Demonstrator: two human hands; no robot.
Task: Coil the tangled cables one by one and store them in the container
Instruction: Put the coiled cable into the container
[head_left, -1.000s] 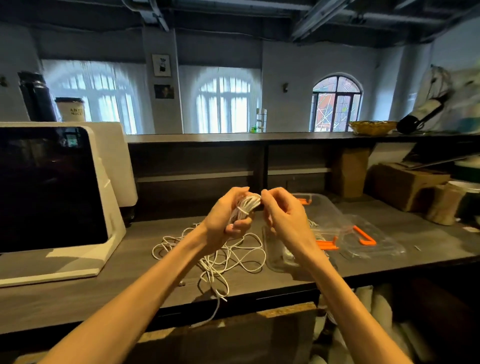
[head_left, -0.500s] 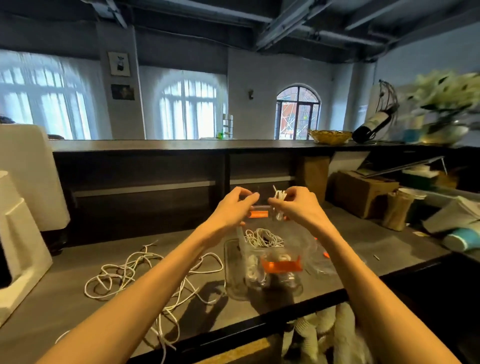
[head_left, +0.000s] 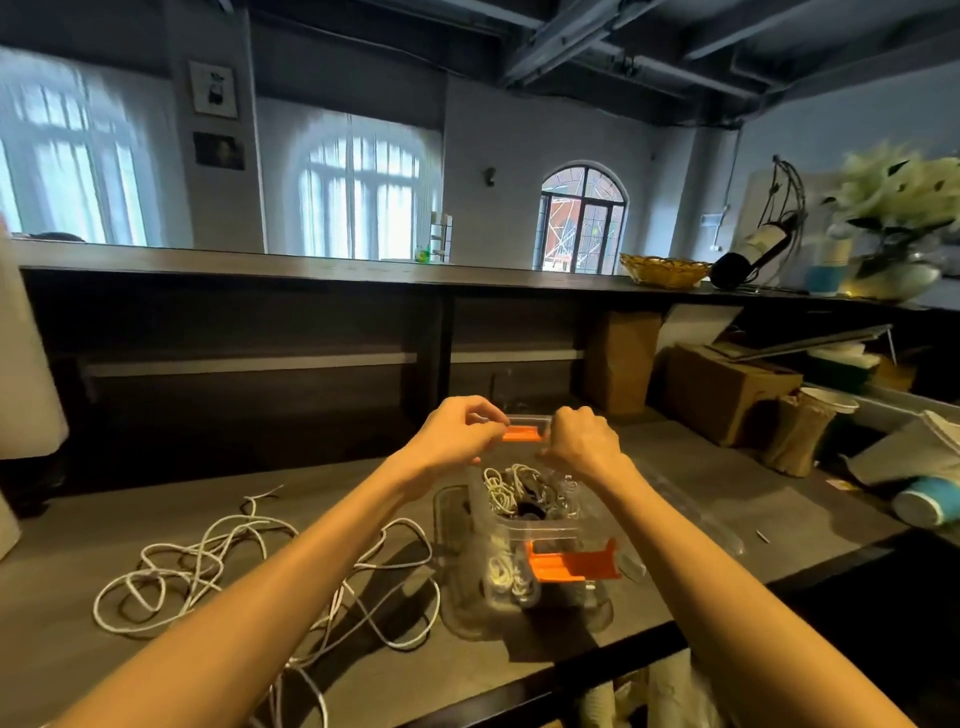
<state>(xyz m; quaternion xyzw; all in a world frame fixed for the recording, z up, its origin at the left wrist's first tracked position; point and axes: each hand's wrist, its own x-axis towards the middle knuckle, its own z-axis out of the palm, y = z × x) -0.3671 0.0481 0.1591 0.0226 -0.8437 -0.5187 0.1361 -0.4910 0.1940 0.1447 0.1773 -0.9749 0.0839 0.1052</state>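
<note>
A clear plastic container (head_left: 519, 540) with orange latches (head_left: 571, 564) stands open on the dark counter (head_left: 363, 675). Inside it lie a coiled white cable (head_left: 506, 486) and some dark cable. Left of it, a tangled white cable (head_left: 208, 566) sprawls over the counter. Both hands hover above the container's far end. My right hand (head_left: 582, 441) is curled into a fist with its back to me, hiding the small coil it grips. My left hand (head_left: 457, 434) is beside it, fingers loosely bent, thumb near fingertips, with nothing visible in it.
The container's clear lid (head_left: 691, 514) lies flat to the right. Cardboard boxes (head_left: 727, 395), paper cups (head_left: 930, 506) and a cup stack (head_left: 800, 436) crowd the right end. A white device (head_left: 26, 364) stands at the left edge. A raised bar shelf (head_left: 363, 270) runs behind.
My view has swung right and the hands have moved from over the tangle to above the container. The small coil passed from my left hand to my right, which dropped lower.
</note>
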